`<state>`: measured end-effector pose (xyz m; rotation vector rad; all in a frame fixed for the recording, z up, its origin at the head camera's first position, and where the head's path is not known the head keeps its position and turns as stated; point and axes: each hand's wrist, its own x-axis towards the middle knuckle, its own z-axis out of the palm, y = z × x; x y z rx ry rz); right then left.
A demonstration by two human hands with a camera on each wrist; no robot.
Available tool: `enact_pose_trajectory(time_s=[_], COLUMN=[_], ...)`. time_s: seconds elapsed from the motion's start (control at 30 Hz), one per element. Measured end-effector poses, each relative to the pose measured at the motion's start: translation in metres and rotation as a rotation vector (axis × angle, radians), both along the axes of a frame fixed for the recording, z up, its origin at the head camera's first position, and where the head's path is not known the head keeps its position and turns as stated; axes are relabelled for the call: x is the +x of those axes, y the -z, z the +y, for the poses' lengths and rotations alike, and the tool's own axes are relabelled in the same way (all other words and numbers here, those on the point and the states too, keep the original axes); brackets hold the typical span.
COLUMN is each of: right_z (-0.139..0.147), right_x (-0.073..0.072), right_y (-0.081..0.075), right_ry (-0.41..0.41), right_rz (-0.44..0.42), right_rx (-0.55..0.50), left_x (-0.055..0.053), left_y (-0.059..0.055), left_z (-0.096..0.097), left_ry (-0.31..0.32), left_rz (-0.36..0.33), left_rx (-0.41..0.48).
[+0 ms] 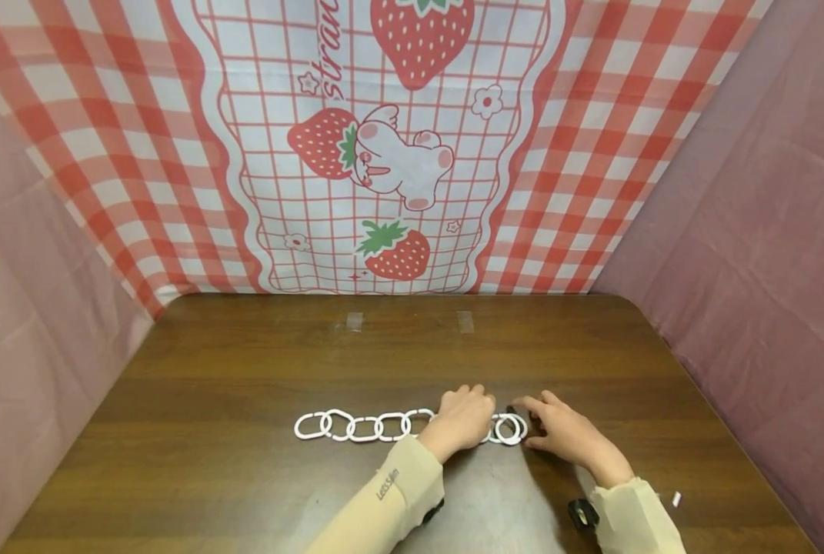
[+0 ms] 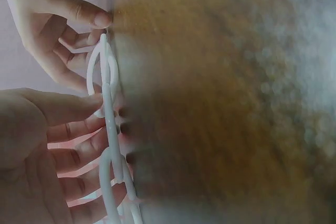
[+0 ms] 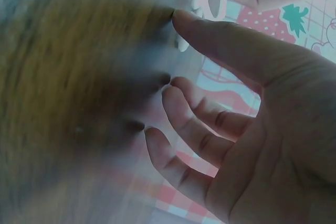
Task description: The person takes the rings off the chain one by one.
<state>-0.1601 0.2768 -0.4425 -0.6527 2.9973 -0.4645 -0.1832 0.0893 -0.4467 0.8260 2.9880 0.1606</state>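
Note:
A chain of white plastic links [image 1: 365,439] lies in a row across the table, and two links overlap at its right end. My left hand [image 1: 462,419] covers part of the row right of its middle. Seen from the left wrist, the thumb of that hand lies against a white link [image 2: 108,111], with its fingers on the far side. My right hand [image 1: 569,435] is just right of the last link, its fingers spread and loosely bent. In the right wrist view its thumb [image 3: 210,32] is close to the chain end, and nothing lies between the fingers.
The brown wooden table [image 1: 231,354] meets a strawberry-print cloth [image 1: 398,231] at the back. Two clear tape pieces [image 1: 355,322] stick near the far edge. A small white piece [image 1: 676,499] lies beside the right sleeve. Pink cloth [image 1: 751,254] hangs along both sides.

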Motion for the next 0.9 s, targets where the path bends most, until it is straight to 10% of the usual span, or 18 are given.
enact_pose_trajectory(time_s=[0.9], right_z=[-0.025], right_x=[0.007], right_y=[-0.002], right_ry=[-0.108], right_rz=[-0.015], right_rx=[0.040], left_x=[0.006], left_y=[-0.004], left_z=[-0.010], left_ry=[0.022], left_rz=[-0.030], left_rx=[-0.019])
